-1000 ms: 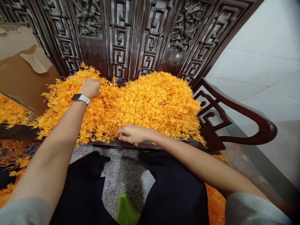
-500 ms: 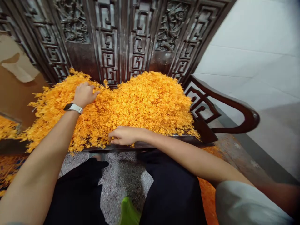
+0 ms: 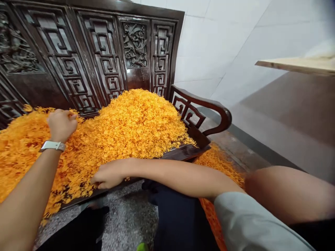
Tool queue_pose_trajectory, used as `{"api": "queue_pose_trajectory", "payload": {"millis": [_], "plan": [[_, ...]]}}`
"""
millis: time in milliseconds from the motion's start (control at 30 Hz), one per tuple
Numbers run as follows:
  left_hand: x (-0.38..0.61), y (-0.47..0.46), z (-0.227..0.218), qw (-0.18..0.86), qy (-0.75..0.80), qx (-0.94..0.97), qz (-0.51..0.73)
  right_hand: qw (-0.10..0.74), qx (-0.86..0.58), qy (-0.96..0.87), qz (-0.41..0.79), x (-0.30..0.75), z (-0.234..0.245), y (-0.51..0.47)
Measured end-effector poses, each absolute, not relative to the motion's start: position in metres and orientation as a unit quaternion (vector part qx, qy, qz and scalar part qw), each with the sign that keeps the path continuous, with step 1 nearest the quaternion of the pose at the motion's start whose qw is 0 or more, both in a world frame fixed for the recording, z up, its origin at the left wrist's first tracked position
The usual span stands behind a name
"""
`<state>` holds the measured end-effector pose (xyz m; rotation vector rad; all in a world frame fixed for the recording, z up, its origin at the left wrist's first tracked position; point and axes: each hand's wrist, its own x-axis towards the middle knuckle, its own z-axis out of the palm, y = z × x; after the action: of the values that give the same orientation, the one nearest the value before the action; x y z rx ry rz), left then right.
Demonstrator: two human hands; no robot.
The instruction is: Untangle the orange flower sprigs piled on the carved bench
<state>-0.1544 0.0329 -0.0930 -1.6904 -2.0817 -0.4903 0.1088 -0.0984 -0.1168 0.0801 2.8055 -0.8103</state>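
Observation:
A large heap of yellow-orange, flower-like artificial pieces [image 3: 138, 122] covers the seat of a dark carved wooden bench [image 3: 183, 151]. My left hand [image 3: 62, 124], with a pale-banded watch [image 3: 53, 145] at the wrist, is over the left part of the heap. Its fingers are curled toward the thumb, and what they pinch, if anything, cannot be made out. Lower down, my right hand [image 3: 110, 173] rests against the pieces by the seat's front edge. Its fingers are bent downward and closed, their tips partly hidden among the pieces.
The bench's carved back [image 3: 112, 62] rises behind the heap, and a curved armrest [image 3: 222, 115] stands at its right. More orange pieces [image 3: 220, 164] lie below, right of the seat. A wooden board [image 3: 295, 66] juts in at upper right. A blurred bare limb [image 3: 285, 191] shows at right.
The view has swung right, so bench, heap and both hands appear farther left. The board has come into view. My left hand's fingers are drawn closer to the thumb.

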Motion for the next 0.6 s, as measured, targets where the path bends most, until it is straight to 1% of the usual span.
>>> {"api": "queue_pose_trajectory", "payload": {"millis": [100, 200, 267, 367, 433, 467, 533, 600], "plan": [[-0.163, 0.038, -0.078, 0.158, -0.77, -0.546, -0.29, 0.106, 0.041, 0.957, -0.268, 0.116, -0.111, -0.094], [-0.166, 0.036, -0.071, 0.092, -0.741, -0.514, -0.422, 0.094, 0.045, 0.959, -0.264, 0.12, -0.108, -0.091], [-0.163, 0.028, -0.065, 0.018, -0.693, -0.537, -0.48, 0.079, 0.043, 0.959, -0.269, 0.121, -0.108, -0.089], [-0.153, 0.014, -0.054, -0.137, -0.62, -0.569, -0.522, 0.032, 0.053, 0.957, -0.284, 0.121, -0.113, -0.084], [-0.151, 0.007, -0.048, -0.202, -0.602, -0.584, -0.506, -0.038, 0.08, 0.949, -0.302, 0.119, -0.116, -0.076], [-0.152, 0.005, -0.046, -0.22, -0.611, -0.594, -0.474, -0.082, 0.106, 0.94, -0.313, 0.118, -0.116, -0.07], [-0.155, 0.002, -0.045, -0.242, -0.649, -0.617, -0.375, -0.174, 0.183, 0.911, -0.327, 0.111, -0.114, -0.054], [-0.158, 0.0, -0.049, -0.236, -0.673, -0.643, -0.28, -0.235, 0.273, 0.879, -0.312, 0.098, -0.11, -0.032]]}}
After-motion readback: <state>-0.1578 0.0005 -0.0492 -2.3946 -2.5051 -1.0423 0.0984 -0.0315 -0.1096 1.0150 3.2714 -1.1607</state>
